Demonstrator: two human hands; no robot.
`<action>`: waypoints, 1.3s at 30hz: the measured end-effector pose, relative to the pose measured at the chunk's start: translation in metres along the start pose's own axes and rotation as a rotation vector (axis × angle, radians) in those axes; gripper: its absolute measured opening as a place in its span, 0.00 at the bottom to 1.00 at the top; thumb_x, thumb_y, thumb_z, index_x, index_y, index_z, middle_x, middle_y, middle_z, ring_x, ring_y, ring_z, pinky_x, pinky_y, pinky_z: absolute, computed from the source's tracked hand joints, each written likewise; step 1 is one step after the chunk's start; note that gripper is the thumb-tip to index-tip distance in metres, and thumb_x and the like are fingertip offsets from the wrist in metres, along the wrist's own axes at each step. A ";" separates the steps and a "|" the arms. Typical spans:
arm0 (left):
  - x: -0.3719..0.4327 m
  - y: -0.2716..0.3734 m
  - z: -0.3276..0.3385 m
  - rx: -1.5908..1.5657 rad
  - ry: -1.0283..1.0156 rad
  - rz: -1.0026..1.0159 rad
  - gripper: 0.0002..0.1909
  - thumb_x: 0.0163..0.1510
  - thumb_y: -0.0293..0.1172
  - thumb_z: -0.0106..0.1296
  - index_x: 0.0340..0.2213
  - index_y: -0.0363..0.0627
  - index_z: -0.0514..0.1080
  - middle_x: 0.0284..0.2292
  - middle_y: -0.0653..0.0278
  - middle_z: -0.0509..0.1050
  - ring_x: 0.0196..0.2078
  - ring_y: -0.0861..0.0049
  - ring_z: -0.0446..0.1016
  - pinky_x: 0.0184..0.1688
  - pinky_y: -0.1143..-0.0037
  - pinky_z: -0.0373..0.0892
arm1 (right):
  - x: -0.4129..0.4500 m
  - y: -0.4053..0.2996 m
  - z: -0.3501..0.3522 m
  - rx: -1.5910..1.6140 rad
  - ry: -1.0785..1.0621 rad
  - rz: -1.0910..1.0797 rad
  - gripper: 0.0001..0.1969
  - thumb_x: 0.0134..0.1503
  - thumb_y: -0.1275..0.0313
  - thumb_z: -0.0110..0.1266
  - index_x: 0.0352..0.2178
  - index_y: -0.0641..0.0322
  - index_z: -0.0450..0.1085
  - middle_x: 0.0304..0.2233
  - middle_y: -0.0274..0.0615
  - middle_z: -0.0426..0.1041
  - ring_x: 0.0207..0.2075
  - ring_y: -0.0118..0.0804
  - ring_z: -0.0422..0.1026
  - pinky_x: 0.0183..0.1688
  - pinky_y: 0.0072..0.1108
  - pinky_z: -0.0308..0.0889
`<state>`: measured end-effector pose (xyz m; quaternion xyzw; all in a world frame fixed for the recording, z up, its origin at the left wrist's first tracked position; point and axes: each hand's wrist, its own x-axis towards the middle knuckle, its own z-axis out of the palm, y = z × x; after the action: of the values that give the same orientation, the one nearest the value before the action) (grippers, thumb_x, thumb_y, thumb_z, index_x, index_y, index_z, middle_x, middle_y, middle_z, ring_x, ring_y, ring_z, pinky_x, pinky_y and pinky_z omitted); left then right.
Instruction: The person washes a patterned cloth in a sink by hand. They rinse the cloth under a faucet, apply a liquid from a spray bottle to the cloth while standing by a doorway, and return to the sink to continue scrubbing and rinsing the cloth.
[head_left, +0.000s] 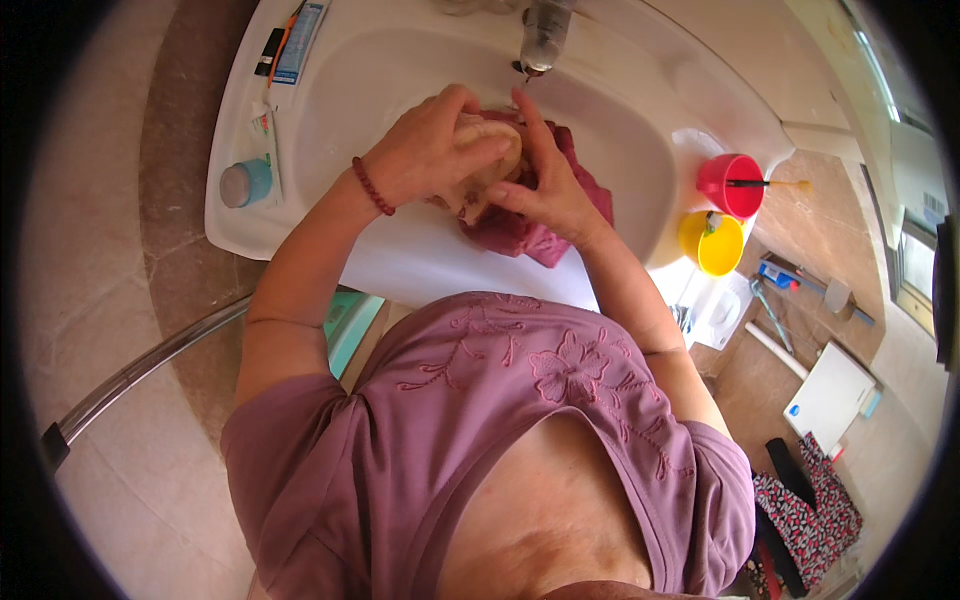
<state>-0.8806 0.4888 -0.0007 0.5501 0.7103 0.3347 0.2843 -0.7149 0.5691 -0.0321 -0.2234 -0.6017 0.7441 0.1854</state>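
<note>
My left hand (427, 146), with a red bead bracelet at the wrist, holds a pale beige, patterned item that looks like cloth (491, 139), its thumb lying across the top. To the right, my right hand (551, 184) has thumb and index finger spread wide around the item's edge; its other fingers are hidden, so its grip is unclear. Beneath both hands a crumpled dark red cloth (551, 244) lies in the white washbasin (637, 142), reaching its front rim. The metal faucet (544, 45) stands just beyond my fingertips.
On the basin's left ledge lie toothpaste tubes (300, 45) and a blue jar (247, 184). A red cup (731, 184) and a yellow cup (712, 244) stand at the right edge. Lower right are a white scale-like panel (829, 390) and patterned fabric (810, 517). A metal rail (150, 364) runs at left.
</note>
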 end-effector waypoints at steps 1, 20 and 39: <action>-0.002 0.015 -0.006 -0.003 -0.005 0.006 0.20 0.46 0.40 0.53 0.36 0.38 0.64 0.26 0.56 0.70 0.26 0.67 0.69 0.30 0.72 0.66 | 0.000 -0.010 0.007 0.036 0.052 -0.092 0.24 0.40 0.68 0.59 0.40 0.67 0.64 0.40 0.41 0.66 0.35 0.29 0.67 0.42 0.21 0.61; 0.003 -0.057 0.008 -0.772 -0.406 -0.202 0.13 0.45 0.26 0.54 0.35 0.35 0.68 0.30 0.62 0.73 0.29 0.84 0.71 0.29 0.83 0.68 | -0.047 -0.028 -0.055 0.655 0.236 0.168 0.25 0.50 0.72 0.49 0.50 0.66 0.54 0.48 0.48 0.61 0.50 0.43 0.62 0.52 0.31 0.58; 0.043 -0.044 0.102 0.094 0.061 -0.056 0.15 0.53 0.40 0.40 0.27 0.40 0.69 0.30 0.49 0.70 0.33 0.53 0.68 0.34 0.65 0.64 | 0.006 0.075 -0.006 0.904 0.403 0.752 0.15 0.57 0.65 0.36 0.38 0.65 0.62 0.34 0.41 0.68 0.34 0.35 0.68 0.33 0.24 0.67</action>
<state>-0.8378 0.5399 -0.0997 0.5322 0.7486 0.3098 0.2457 -0.7170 0.5616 -0.1067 -0.4556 -0.0603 0.8828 0.0970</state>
